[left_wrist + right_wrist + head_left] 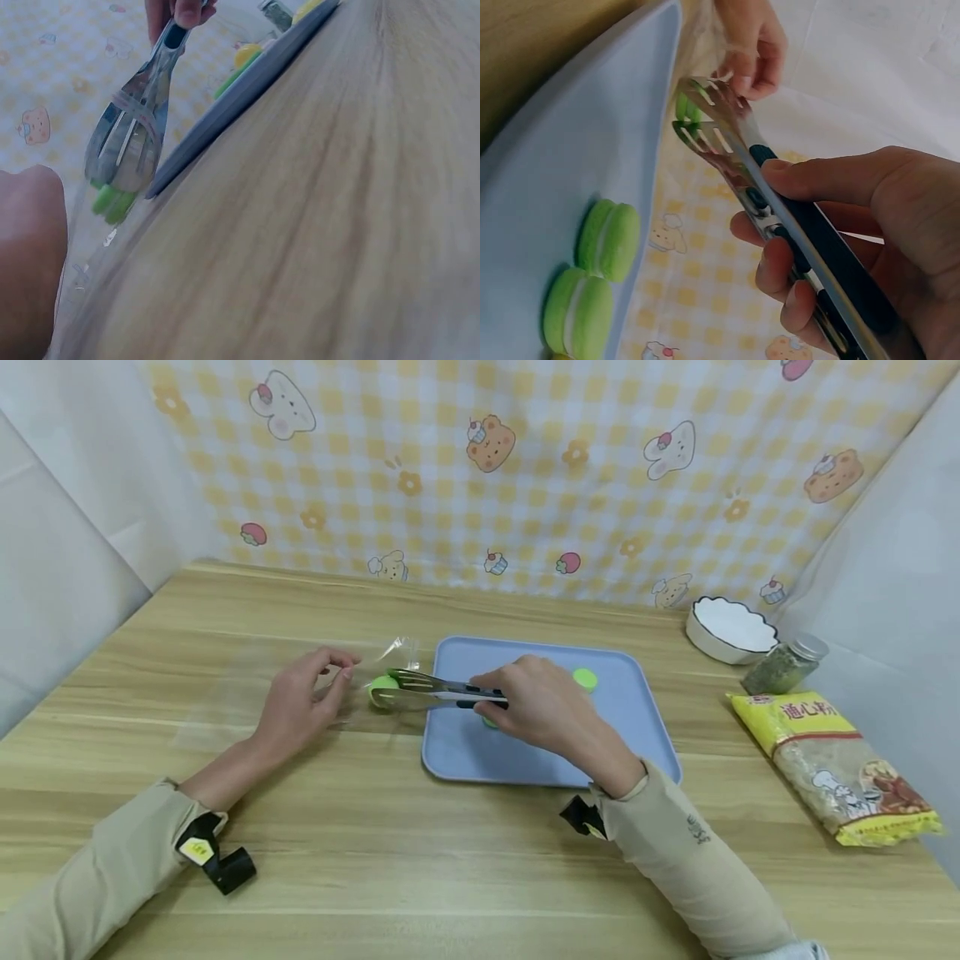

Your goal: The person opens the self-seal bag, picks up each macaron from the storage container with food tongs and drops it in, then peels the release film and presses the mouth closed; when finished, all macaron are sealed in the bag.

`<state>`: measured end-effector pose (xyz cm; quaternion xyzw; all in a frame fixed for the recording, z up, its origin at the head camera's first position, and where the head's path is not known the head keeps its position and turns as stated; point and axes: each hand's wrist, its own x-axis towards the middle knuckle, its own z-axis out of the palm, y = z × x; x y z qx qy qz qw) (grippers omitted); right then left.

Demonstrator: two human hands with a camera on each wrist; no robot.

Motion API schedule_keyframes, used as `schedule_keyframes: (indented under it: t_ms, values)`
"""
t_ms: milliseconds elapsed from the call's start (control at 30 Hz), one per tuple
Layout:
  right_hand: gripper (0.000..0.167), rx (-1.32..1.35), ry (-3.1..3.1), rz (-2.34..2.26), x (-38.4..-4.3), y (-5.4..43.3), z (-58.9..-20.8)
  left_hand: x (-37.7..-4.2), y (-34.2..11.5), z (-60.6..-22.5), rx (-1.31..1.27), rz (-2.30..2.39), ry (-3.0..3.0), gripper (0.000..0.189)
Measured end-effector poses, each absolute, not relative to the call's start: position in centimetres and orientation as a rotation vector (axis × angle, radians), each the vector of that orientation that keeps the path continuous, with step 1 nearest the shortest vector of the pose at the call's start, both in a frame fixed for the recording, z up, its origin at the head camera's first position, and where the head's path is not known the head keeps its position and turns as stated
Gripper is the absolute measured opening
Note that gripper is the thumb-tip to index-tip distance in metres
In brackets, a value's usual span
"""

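My right hand [540, 706] grips a pair of metal tongs [810, 247] with dark handle grips. Between the slotted tong heads sits a green macaron [381, 682], just left of the blue tray [468, 760]. A clear plastic bag [225, 702] lies at the left, and its film surrounds the tong heads and macaron in the left wrist view. My left hand [303, 693] pinches the bag near its mouth with thumb and fingers. On the tray rest green macarons, two of them touching, the nearer one [577, 311] and the farther one [609, 240].
To the tray's right stand a white scalloped bowl [723, 639] and a tilted glass jar of dried herbs [783, 667]. A yellow pasta packet [832, 768] lies in front of them. A checkered cloth [525, 502] hangs behind the wooden table [390, 860].
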<state>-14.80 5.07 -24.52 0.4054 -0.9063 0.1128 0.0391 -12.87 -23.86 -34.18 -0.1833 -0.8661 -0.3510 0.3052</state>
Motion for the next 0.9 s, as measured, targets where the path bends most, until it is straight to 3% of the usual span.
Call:
schedule_keyframes:
  t_ms: [233,900]
  values:
    - [0.028,1.307,-2.725,0.379,-15.3,4.0,-25.0,-12.7,-23.5,-33.6,-0.547,-0.957,-2.333,0.014]
    - [0.025,1.412,-2.659,0.421,-14.8,1.1,-25.0,-12.2,-23.2,-32.7,-0.635,-0.918,-2.22,0.013]
